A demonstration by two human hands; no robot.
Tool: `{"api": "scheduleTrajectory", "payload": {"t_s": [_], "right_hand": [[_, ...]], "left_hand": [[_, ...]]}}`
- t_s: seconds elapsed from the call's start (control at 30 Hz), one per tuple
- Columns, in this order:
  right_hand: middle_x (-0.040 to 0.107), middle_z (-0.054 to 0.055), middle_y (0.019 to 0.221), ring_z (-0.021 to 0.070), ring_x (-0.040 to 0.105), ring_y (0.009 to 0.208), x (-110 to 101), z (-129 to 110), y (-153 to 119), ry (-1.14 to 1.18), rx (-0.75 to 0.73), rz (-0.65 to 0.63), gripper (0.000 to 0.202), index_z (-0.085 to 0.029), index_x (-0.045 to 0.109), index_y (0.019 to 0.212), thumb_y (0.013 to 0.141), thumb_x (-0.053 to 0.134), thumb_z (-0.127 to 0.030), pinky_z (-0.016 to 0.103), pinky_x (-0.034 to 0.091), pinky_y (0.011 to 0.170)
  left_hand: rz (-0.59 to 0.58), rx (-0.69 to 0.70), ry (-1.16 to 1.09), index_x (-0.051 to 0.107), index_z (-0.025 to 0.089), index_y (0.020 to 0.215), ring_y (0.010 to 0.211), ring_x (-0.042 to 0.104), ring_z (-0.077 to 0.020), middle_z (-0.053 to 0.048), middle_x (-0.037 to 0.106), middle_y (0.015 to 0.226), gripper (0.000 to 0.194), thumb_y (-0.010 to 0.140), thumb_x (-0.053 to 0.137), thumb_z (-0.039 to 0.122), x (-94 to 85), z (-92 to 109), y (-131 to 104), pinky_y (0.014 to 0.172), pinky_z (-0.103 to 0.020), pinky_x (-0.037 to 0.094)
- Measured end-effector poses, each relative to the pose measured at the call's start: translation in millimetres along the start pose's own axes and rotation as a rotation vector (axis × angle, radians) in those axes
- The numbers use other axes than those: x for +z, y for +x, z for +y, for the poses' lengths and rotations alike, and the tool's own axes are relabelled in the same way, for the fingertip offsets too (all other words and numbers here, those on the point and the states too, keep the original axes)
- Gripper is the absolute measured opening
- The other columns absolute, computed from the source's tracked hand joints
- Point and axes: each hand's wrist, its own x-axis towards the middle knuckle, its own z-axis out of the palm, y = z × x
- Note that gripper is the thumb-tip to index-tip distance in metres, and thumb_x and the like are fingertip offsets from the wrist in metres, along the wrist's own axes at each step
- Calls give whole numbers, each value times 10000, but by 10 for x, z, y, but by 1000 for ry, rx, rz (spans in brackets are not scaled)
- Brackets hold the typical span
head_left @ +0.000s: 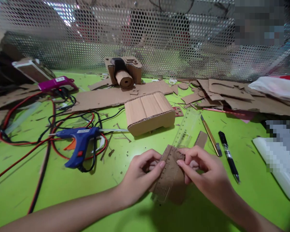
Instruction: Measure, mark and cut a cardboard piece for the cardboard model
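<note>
A clear plastic ruler (183,129) lies slantwise over a brown cardboard piece (178,185) at the lower middle. My left hand (141,175) is closed on the left side of this cardboard, its thumb by the ruler's edge. With thumb and fingers, my right hand (205,170) pinches a small rounded cardboard piece (178,156) against the ruler; its far side is hidden by my fingers. A narrow cardboard strip (201,139) sticks out behind my right hand. Just beyond both hands sits a cardboard box shape (149,112) with corrugated edges.
A blue glue gun (81,145) with tangled cables lies at the left. Right of my hands are a craft knife (209,135) and a black pen (229,158). A cardboard camera model (124,72) and cardboard scraps (229,88) line the back, before a perforated metal screen (159,42).
</note>
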Motion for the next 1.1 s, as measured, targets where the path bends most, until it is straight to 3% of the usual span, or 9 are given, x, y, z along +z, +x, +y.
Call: {"api": "scheduleTrajectory", "payload": {"t_s": [0.13, 0.3, 0.5, 0.6, 0.7, 0.87, 0.97, 1.0, 1.1], "right_hand": [[708, 33, 855, 108, 577, 479, -230, -28, 51, -25, -46, 210, 179, -250, 577, 709, 820, 708, -301, 256, 511, 421], [519, -57, 606, 100, 467, 451, -758, -53, 260, -29, -87, 507, 177, -285, 507, 810, 861, 668, -337, 240, 373, 402], [499, -61, 539, 138, 484, 437, -1015, 80, 427, -147, 24, 291, 122, -273, 515, 881, 865, 589, -368, 259, 367, 405], [504, -62, 521, 163, 484, 427, -999, 188, 486, -298, 35, 234, 156, -258, 552, 941, 857, 569, -389, 273, 370, 406], [581, -5, 615, 193, 513, 520, -968, 248, 551, -471, -33, 284, 169, -245, 608, 911, 820, 608, -388, 303, 384, 474], [672, 104, 937, 301, 605, 922, -747, 68, 452, -578, -238, 338, 216, -249, 649, 814, 847, 590, -454, 485, 480, 843], [720, 52, 1026, 263, 647, 1002, -448, -136, 239, -520, -323, 163, 226, -289, 707, 961, 867, 626, -477, 442, 501, 910], [723, 43, 1079, 255, 653, 1023, -343, -192, 172, -464, -318, 25, 236, -300, 707, 1037, 857, 673, -450, 422, 510, 901], [736, 12, 869, 185, 677, 810, -99, -293, 50, -226, -329, -146, 85, -267, 735, 919, 865, 707, -327, 301, 538, 724]], "left_hand": [[93, 64, 95, 508, 190, 671, 505, 408, -74, 58, 461, 570, 222, 865, 540, 293, -29, 23, 13, 449, -160, 331], [106, 324, 311, 520, 194, 711, 522, 434, -71, 57, 489, 591, 174, 884, 507, 187, -103, 191, -17, 484, -156, 351], [-38, 655, 589, 629, 160, 855, 538, 452, -98, 19, 550, 620, 130, 872, 515, 100, -236, 438, 13, 508, -212, 354], [-45, 687, 657, 653, 142, 894, 571, 516, -111, -12, 600, 665, 96, 885, 562, 113, -285, 440, 28, 524, -216, 387], [-57, 679, 630, 658, 131, 876, 636, 594, -128, -41, 648, 717, 56, 895, 617, 165, -287, 379, 46, 589, -215, 462], [-104, 630, 549, 684, 128, 835, 609, 632, -116, -32, 686, 689, 109, 895, 646, 210, -241, 320, 76, 597, -180, 490], [-117, 605, 532, 703, 132, 811, 540, 610, -102, -14, 675, 630, 129, 891, 651, 219, -236, 344, 67, 536, -165, 461], [-126, 601, 532, 706, 131, 805, 530, 606, -103, -15, 672, 622, 145, 896, 644, 225, -237, 356, 58, 525, -167, 455], [-164, 601, 536, 708, 117, 790, 513, 590, -107, -27, 657, 603, 210, 929, 592, 224, -238, 388, 19, 508, -176, 436]]}}
